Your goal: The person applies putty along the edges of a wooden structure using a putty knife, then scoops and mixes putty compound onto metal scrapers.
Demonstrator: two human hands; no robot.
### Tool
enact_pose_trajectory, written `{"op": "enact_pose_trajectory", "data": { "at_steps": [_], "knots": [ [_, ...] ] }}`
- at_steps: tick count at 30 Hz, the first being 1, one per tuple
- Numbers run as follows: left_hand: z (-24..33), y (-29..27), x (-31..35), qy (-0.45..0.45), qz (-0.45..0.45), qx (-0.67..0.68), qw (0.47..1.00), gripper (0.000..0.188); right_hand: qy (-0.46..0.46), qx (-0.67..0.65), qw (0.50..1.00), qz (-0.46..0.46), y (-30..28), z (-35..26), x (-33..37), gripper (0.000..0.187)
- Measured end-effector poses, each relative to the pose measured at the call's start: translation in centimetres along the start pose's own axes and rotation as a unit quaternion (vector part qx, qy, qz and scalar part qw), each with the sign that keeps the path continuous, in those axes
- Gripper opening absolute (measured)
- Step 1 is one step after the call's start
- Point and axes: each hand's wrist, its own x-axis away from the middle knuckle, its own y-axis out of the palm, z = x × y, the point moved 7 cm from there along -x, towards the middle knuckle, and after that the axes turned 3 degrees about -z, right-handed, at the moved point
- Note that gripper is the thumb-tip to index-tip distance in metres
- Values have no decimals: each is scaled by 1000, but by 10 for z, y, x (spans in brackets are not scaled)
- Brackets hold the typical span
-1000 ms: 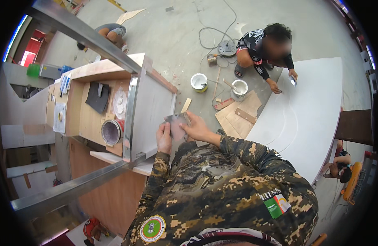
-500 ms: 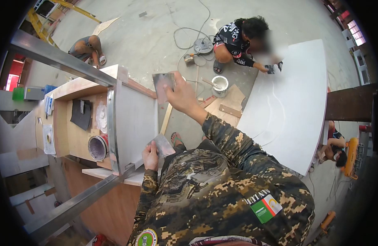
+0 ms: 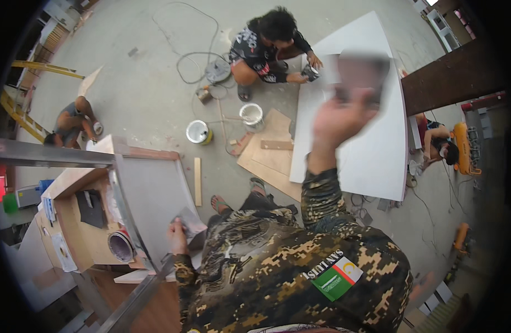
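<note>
Raised in front of me at the right, my right hand (image 3: 341, 119) is closed on a flat, dark reddish putty spreader (image 3: 364, 72), blurred by motion. Behind that spreader lies a large white panel (image 3: 355, 161); whether the two touch, I cannot tell. Low at the left, my left hand (image 3: 178, 237) pinches a thin, greyish rectangular spreader (image 3: 192, 223) with smears on it. That hand is beside the cabinet's white side panel (image 3: 155, 191).
A co-worker (image 3: 266, 50) crouches at the panel's far left side, hands on it. Two open pails, one of white putty (image 3: 251, 115) and one with shiny contents (image 3: 199, 132), stand near plywood pieces (image 3: 269, 144). Metal bars (image 3: 53, 158) cross the left. A dark beam (image 3: 455, 80) juts in from the right.
My right hand has swung right with its spreader, from beside the cabinet to in front of the white panel. My view has shifted, and a second pail has come into sight.
</note>
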Motion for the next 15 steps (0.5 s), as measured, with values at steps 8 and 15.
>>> {"op": "enact_pose_trajectory", "data": {
  "at_steps": [8,15],
  "knots": [
    [4,12,-40,73,-37,-22,996,26,158,-472,866,-42,50,73,23,22],
    [15,32,5,184,-20,-102,977,52,132,-469,701,-521,44,41,239,36]
  ]
}}
